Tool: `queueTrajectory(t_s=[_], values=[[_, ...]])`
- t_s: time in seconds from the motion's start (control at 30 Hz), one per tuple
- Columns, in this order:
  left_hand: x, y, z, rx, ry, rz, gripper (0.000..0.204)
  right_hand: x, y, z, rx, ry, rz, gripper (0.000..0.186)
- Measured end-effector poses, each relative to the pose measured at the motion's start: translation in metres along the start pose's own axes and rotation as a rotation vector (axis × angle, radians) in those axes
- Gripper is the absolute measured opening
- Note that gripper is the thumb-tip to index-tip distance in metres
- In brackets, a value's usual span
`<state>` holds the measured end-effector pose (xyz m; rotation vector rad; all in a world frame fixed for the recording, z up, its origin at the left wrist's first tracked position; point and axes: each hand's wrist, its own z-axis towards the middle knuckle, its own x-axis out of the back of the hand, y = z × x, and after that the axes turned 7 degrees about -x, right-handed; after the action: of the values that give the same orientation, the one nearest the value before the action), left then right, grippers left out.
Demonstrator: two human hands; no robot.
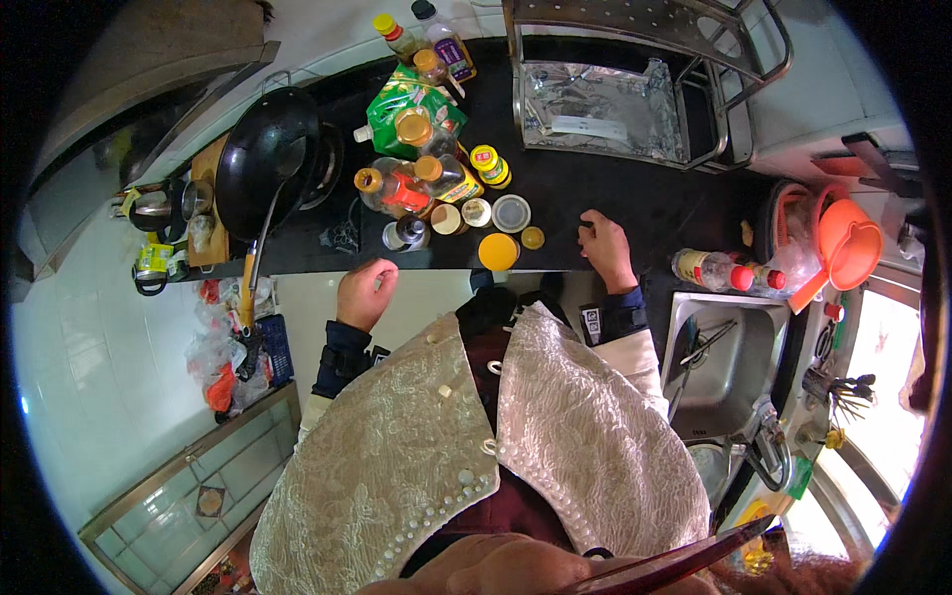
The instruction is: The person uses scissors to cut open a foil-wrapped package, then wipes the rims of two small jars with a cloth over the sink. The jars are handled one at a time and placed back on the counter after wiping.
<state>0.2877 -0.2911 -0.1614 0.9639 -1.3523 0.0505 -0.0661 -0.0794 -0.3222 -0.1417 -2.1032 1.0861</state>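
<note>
My left hand [365, 296] is at the counter's front edge, fingers curled with nothing visible in them, below a small dark bottle [405, 234]. My right hand [605, 248] rests on the black counter [645, 203], fingers loosely bent and apart, holding nothing. Between my hands are a large yellow lid [499, 252], a small yellow lid [533, 238], a grey lid [512, 213] and small round containers [446, 220]. Behind them stand several condiment bottles [429, 178], a yellow jar [490, 167] and a green pouch [392, 107].
A black wok [258, 159] with a ladle sits left on the counter. A metal rack with a foil-lined tray [595, 99] stands at the back. At right are lying bottles [709, 270], an orange dipper [850, 243] and a steel sink [729, 362]. Bags [223, 377] hang lower left.
</note>
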Motion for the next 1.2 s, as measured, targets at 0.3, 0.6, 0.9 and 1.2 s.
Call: queueTrajectory(t_s=[0.3,0.6,0.9,1.2], values=[[0.011,-0.037,0.015,-0.022,0.040,-0.036,0.010,-0.011,-0.028,-0.004,0.002,0.055,-0.029,0.025],[0.019,-0.055,0.020,-0.026,0.048,-0.028,0.009,-0.017,-0.031,-0.008,0.025,0.112,0.086,0.023],[0.016,-0.048,0.027,-0.026,-0.036,-0.006,0.012,-0.009,-0.036,-0.022,0.081,0.108,0.105,0.033],[-0.014,-0.025,0.027,-0.106,-0.168,-0.033,0.014,-0.027,-0.044,-0.028,0.311,-0.043,0.063,0.069]])
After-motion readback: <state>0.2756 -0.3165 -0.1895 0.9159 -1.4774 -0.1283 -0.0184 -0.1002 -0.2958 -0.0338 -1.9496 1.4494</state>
